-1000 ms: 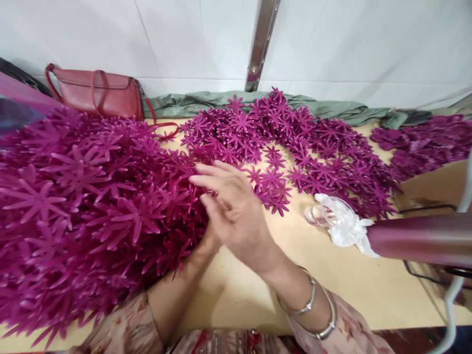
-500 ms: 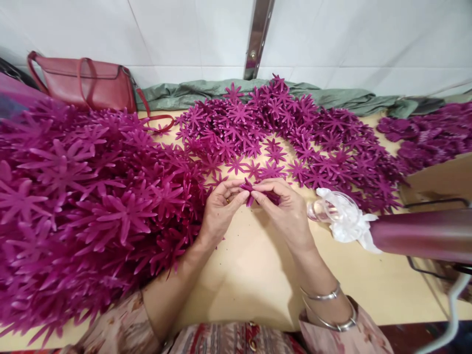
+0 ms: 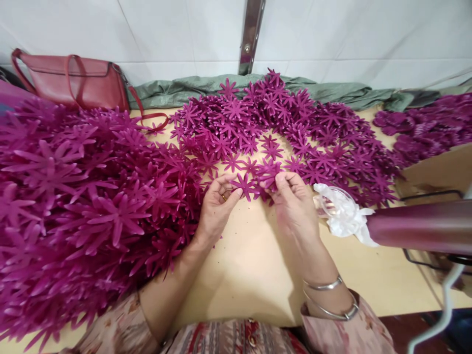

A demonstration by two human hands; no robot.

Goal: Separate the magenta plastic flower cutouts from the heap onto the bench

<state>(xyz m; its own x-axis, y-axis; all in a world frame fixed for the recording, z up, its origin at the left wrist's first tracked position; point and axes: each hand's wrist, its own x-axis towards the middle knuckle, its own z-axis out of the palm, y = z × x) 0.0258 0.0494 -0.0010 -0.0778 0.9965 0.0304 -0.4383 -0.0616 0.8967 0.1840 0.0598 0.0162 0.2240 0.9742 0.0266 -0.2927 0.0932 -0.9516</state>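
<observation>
Head view: your left hand (image 3: 217,209) and right hand (image 3: 295,209) are near each other but apart, above the bare part of the table (image 3: 250,275).
Left fingers: thumb and fingertips pinch one purple flower (image 3: 244,187) by its edge, its petals spread toward your right hand.
Right fingers: closed on purple petals (image 3: 271,178); whether that is one flower or several, I cannot tell.
Big heap: piled flowers (image 3: 84,196) rise close beside your left hand and forearm.
Spread heap: loose flowers (image 3: 228,118) lie just beyond both hands and curve round past the right one.
White ribbon: the ribbon (image 3: 346,216) lies right of your right hand, untouched.
Done: one flower looks singled out in your left fingers; which heap, if either, is finished cannot be told.
Remaining: judging by the spread heap, plenty probably awaits handling, and the pieces you hold seem only partway through.
</observation>
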